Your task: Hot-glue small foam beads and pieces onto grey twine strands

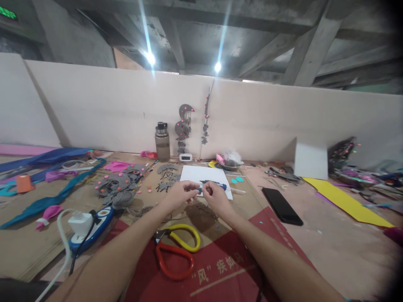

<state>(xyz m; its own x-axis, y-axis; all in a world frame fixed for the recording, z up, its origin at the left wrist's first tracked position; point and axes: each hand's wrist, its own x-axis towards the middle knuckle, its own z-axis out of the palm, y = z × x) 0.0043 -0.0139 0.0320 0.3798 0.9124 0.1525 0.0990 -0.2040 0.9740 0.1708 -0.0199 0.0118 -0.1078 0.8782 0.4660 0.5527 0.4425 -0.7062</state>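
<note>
My left hand [181, 193] and my right hand [216, 199] meet over the near edge of a white sheet [192, 172]. Both have their fingertips closed together around a small bluish piece [199, 190], too small to name. Just behind my right fingers lies a dark blue tool [223, 186], partly hidden. Two turquoise cut-outs [239, 179] rest to its right. Grey cut-out shapes [166, 176] are left of the sheet. Closer to me, between my forearms, scissors [178, 251] with one yellow and one red handle lie on a red printed board [226, 260].
A black phone [281, 205] lies to the right, near a yellow strip [346, 201]. On the left are a blue power strip [91, 235] with a white plug and a pile of grey pieces [118, 184]. A bottle [162, 142] stands by the white partition [110, 109].
</note>
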